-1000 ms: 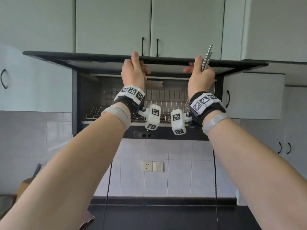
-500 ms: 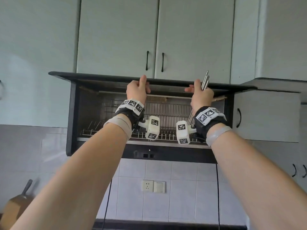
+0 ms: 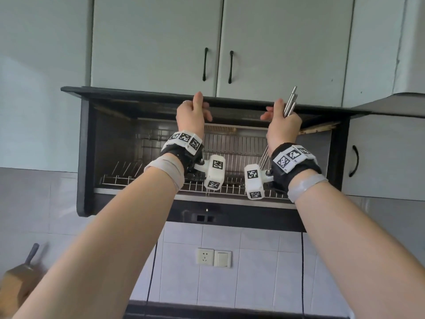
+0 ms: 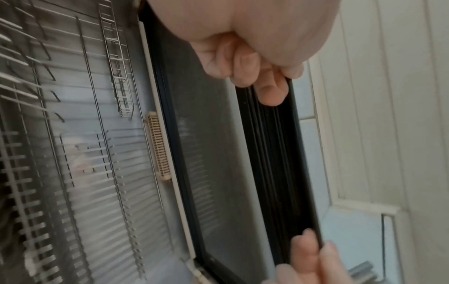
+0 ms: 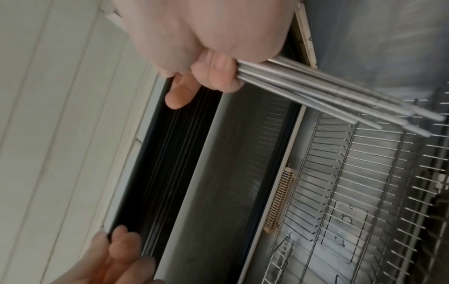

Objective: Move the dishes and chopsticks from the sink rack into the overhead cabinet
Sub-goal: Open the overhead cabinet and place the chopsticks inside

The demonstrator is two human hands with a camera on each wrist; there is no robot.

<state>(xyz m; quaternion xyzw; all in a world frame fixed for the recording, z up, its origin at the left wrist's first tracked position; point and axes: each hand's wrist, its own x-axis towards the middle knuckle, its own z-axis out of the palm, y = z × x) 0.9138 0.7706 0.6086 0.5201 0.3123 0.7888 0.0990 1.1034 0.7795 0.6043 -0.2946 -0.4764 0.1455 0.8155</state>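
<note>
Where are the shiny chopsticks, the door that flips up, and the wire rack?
chopsticks (image 5: 316,88): right wrist view, mid-shafts.
flip-up door (image 3: 138,94): head view, front edge.
wire rack (image 3: 128,180): head view, left front wires.

I'm looking at a home kitchen. Pale green cupboard doors (image 3: 156,40) with slim black handles (image 3: 205,64) fill the wall above, and below them a dark-framed overhead cabinet (image 3: 85,157) stands open with its flap door (image 3: 138,94) swung up, showing steel wire dish racks (image 3: 128,178) inside. The wall underneath is covered in light tiles (image 3: 257,268) with a white socket and switch (image 3: 213,257) set in it. At lower left I see a wooden knife block (image 3: 16,286) with a handle sticking out.
</note>
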